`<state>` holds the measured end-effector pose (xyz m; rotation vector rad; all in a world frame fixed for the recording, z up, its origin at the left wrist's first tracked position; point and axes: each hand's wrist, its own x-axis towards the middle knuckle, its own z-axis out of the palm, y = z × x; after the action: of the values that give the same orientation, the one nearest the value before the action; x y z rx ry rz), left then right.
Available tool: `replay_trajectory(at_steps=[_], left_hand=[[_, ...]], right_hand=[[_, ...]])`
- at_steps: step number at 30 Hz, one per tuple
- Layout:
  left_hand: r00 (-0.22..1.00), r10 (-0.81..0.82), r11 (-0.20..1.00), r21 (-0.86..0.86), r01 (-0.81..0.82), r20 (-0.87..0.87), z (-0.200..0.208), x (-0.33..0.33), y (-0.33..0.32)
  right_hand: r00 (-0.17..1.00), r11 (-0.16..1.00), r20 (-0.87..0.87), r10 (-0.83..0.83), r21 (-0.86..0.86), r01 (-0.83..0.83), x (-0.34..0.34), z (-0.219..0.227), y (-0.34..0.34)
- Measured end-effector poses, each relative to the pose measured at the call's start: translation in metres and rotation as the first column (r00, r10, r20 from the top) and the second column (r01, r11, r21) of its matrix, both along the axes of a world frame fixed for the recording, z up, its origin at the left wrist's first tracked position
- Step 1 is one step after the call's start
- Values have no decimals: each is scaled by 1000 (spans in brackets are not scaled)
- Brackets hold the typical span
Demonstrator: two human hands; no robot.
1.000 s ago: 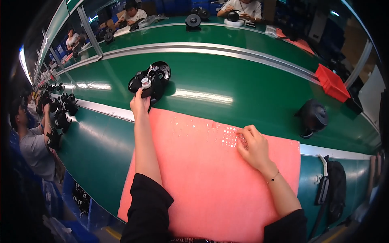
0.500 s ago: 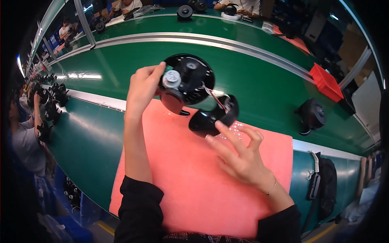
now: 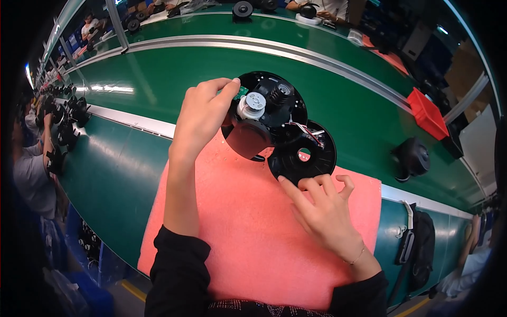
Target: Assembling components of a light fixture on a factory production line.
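A black round assembly (image 3: 269, 113) is held up above the far edge of a pink foam mat (image 3: 237, 232), which is spread on the table (image 3: 113, 174) just in front of a green conveyor belt (image 3: 174, 68). The left hand (image 3: 203, 113) is closed on the assembly's left rim, the thumb and fingers curled round the edge beside a small green part. A white cylindrical part (image 3: 252, 104) and a black dome (image 3: 248, 138) are seen on the assembly's face. Thin red and white wires (image 3: 309, 132) are run from it to a black disc (image 3: 302, 155) with a hole in its middle, which hangs to the lower right. This disc is touched from below by the right hand (image 3: 322, 208), whose fingers are spread half open with the tips set against the disc's lower rim; whether it is truly gripped cannot be told. A black rounded housing (image 3: 411, 158) is left further right on the belt, and a red bin (image 3: 429, 113) is set beyond it.
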<state>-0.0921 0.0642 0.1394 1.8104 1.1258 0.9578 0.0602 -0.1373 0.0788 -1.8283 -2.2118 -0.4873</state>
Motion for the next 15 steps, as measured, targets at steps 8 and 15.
replay_trajectory(at_steps=[8, 15], left_hand=[[997, -68, 996, -53, 70, 43, -4, -3, 12], [979, -191, 953, -225, 203, 75, -18, -10, 34]], right_hand=[[994, 996, 59, -88, 7, 88, 10, 10, -5], [982, 966, -31, 184, 193, -174, 11, 49, -26]])
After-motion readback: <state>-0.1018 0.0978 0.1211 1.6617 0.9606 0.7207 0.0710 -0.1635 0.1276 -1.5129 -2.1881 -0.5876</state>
